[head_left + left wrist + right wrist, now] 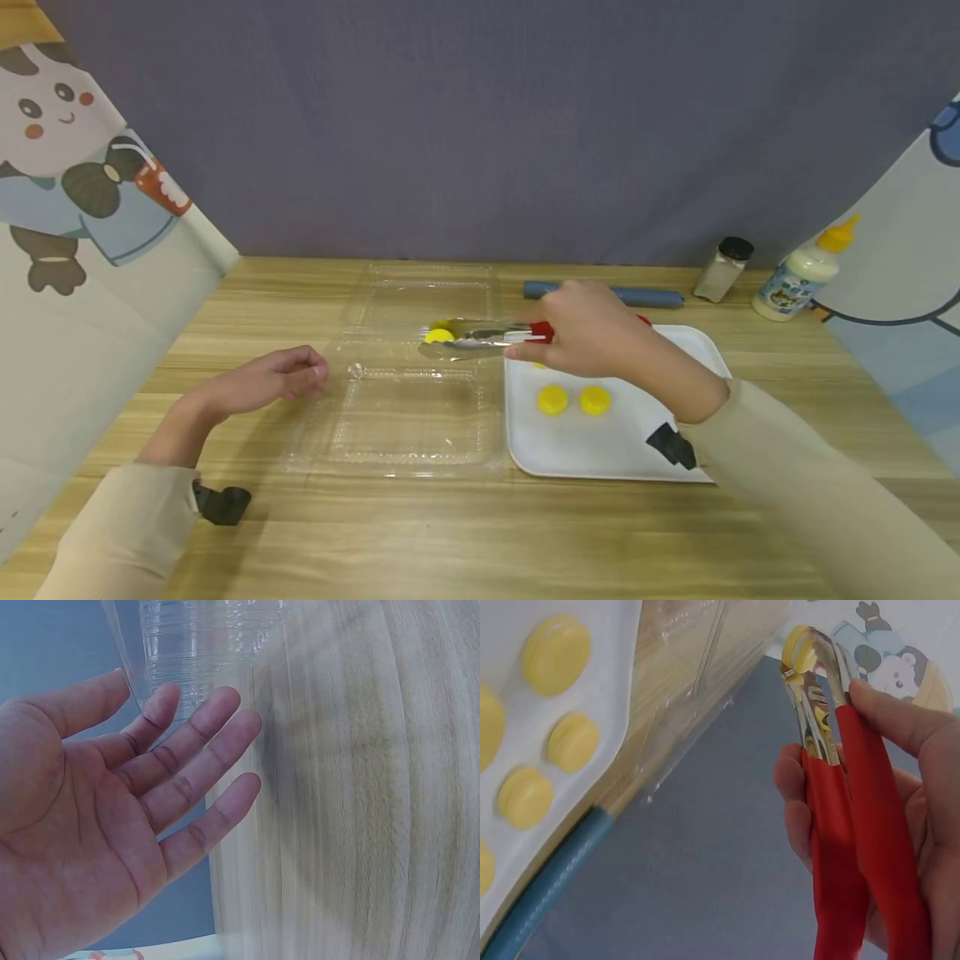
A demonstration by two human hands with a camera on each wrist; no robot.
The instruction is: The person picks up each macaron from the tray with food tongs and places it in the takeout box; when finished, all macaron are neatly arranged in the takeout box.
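My right hand (588, 329) grips the red handles of metal tongs (480, 337). Between the tong tips is a yellow macaron (439, 335), held above the hinge side of a clear plastic box (408, 417) whose lid lies opened behind it. In the right wrist view the tongs (825, 742) pinch the macaron (799, 649) by its two faces. My left hand (266, 383) is at the box's left edge, its fingers loosely bent and spread in the left wrist view; whether they touch the plastic I cannot tell. More yellow macarons (552, 400) lie on a white tray (622, 450).
A blue rolled cylinder (648, 297) lies behind the tray. At the back right stand a jar with a black lid (722, 271) and a squeeze bottle with a yellow tip (795, 283). A grey cloth wall (450, 133) closes off the back of the wooden table (420, 542).
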